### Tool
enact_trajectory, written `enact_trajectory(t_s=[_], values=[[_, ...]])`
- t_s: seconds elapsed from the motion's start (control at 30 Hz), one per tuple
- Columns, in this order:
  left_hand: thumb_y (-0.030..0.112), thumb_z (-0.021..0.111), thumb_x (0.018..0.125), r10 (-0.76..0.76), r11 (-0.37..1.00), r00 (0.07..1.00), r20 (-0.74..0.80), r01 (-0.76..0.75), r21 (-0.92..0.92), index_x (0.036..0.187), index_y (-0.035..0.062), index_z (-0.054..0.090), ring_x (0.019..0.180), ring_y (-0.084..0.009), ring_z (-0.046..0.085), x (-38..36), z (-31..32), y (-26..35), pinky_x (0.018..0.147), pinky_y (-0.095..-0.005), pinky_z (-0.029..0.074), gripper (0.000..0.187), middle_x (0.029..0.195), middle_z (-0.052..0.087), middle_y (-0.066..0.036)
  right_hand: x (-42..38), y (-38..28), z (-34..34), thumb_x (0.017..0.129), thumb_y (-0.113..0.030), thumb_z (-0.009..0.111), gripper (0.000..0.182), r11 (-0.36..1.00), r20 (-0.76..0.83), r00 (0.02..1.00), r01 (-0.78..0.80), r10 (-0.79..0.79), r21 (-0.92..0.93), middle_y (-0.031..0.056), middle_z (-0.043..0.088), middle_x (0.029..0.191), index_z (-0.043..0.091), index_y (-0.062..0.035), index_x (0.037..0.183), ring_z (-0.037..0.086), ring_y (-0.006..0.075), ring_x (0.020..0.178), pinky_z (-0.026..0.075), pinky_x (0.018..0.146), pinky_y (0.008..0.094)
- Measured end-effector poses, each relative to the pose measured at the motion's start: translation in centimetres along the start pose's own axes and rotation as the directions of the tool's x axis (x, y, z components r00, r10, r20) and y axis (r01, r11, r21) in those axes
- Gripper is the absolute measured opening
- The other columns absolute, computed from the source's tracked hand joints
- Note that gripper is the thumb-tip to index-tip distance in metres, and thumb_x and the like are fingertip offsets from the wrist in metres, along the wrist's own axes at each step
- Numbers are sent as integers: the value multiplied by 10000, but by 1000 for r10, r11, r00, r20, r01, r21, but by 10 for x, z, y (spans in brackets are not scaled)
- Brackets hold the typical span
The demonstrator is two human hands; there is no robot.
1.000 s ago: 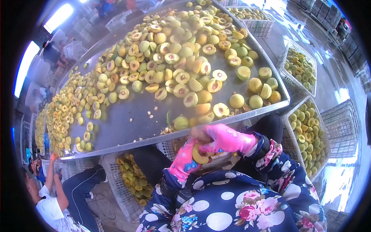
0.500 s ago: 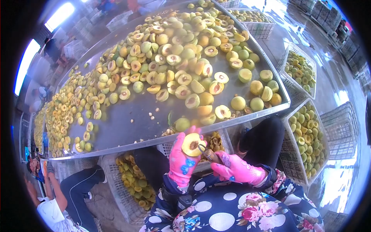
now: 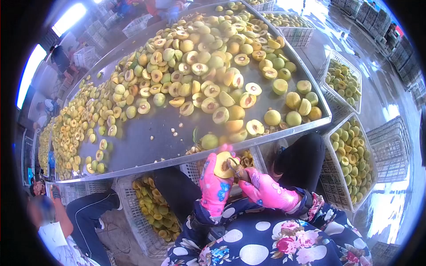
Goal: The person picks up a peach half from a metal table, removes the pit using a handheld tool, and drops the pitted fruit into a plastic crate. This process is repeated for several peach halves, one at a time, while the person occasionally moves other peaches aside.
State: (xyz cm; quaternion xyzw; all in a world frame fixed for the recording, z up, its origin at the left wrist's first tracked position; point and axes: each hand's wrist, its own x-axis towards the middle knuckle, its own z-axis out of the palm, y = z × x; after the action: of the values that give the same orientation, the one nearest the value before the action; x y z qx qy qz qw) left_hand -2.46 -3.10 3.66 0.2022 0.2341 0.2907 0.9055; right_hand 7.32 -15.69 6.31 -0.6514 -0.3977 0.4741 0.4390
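My left hand, in a pink glove with blue butterflies, is closed around a yellow stone-fruit half, cut face up. Held in my right hand, also pink-gloved, is a pitting tool with a curved metal loop and a short handle. The loop rests at the middle of the cut face, where the pit sits; how deep it goes is hard to see. Both hands are above my lap, just below the edge of a metal table. Halved green-yellow fruit is heaped across that table.
Under the table edge, a crate holds fruit pieces, with another crate partly hidden behind my hands. More fruit-filled crates stand at my right beside stacked crates. A person sits at the lower left.
The tool's loop has moved from the fruit's right edge onto the middle of its cut face. My left hand has shifted slightly right and tilted the fruit half.
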Motion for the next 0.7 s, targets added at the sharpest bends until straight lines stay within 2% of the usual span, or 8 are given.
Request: enact_trajectory(t_s=[0.13, 0.23, 0.33, 0.43, 0.53, 0.6, 0.67, 0.7], values=[[234, 427, 945, 39, 997, 995, -88, -45, -64, 1214, 12, 477, 954, -255, 563, -1, 6, -10, 841, -411, 483, 352, 1171, 528, -143, 1, 5, 6, 922, -148, 498, 132, 992, -74, 992, 97, -103, -76, -1, 492, 646, 456, -42, 990, 472, 70, 530, 394, 477, 262], [169, 497, 919, 105, 994, 989, -108, -109, -30, 1192, 26, 499, 898, -256, 587, -2, 12, -14, 773, -391, 521, 309, 1135, 545, -126, 4, 13, 9, 904, -135, 518, 138, 984, -92, 992, 70, -86, -165, 53, 522, 638, 453, -33, 971, 534, 138, 526, 397, 472, 292], [130, 540, 896, 147, 989, 981, -123, -148, 1, 1159, 37, 526, 844, -249, 597, -2, 16, -18, 724, -367, 537, 279, 1104, 557, -113, 7, 17, 12, 881, -135, 539, 175, 938, -163, 968, 132, -192, -320, 136, 547, 641, 442, -14, 962, 587, 276, 555, 409, 469, 355], [118, 579, 875, 177, 984, 967, -181, -177, 17, 1111, 42, 553, 808, -226, 602, -1, 21, -22, 681, -341, 546, 250, 1056, 577, -104, 9, 13, 10, 856, -128, 551, 223, 944, -116, 989, 53, -95, -325, 202, 551, 675, 428, 15, 974, 583, 381, 603, 415, 477, 417], [112, 610, 856, 203, 978, 956, -211, -186, 96, 1046, 40, 580, 762, -198, 605, 3, 14, -25, 632, -313, 547, 206, 989, 603, -95, 13, 29, 11, 851, -128, 551, 248, 934, -59, 996, 36, -61, -356, 214, 558, 710, 418, 30, 988, 579, 390, 596, 414, 479, 446], [109, 624, 847, 230, 968, 948, -219, -200, 152, 1008, 36, 593, 727, -185, 606, 10, 5, -29, 602, -295, 543, 179, 942, 617, -90, 21, 49, 11, 845, -126, 555, 258, 727, 7, 928, 297, -372, -619, 215, 562, 725, 417, 36, 991, 582, 386, 598, 413, 482, 444], [106, 633, 840, 269, 955, 934, -234, -227, 191, 980, 32, 600, 694, -175, 607, 14, -2, -33, 576, -277, 536, 162, 898, 629, -85, 21, 64, 13, 845, -125, 552, 258, 614, 106, 892, 384, -439, -690, 208, 564, 729, 417, 37, 993, 586, 372, 592, 416, 482, 432], [105, 618, 849, 252, 953, 939, -232, -199, 228, 966, 36, 611, 708, -170, 599, 14, -2, -31, 585, -287, 538, 137, 897, 626, -83, 23, 60, 12, 848, -125, 546, 252, 654, 140, 916, 370, -376, -660, 201, 563, 726, 418, 34, 995, 587, 360, 585, 418, 481, 421]])
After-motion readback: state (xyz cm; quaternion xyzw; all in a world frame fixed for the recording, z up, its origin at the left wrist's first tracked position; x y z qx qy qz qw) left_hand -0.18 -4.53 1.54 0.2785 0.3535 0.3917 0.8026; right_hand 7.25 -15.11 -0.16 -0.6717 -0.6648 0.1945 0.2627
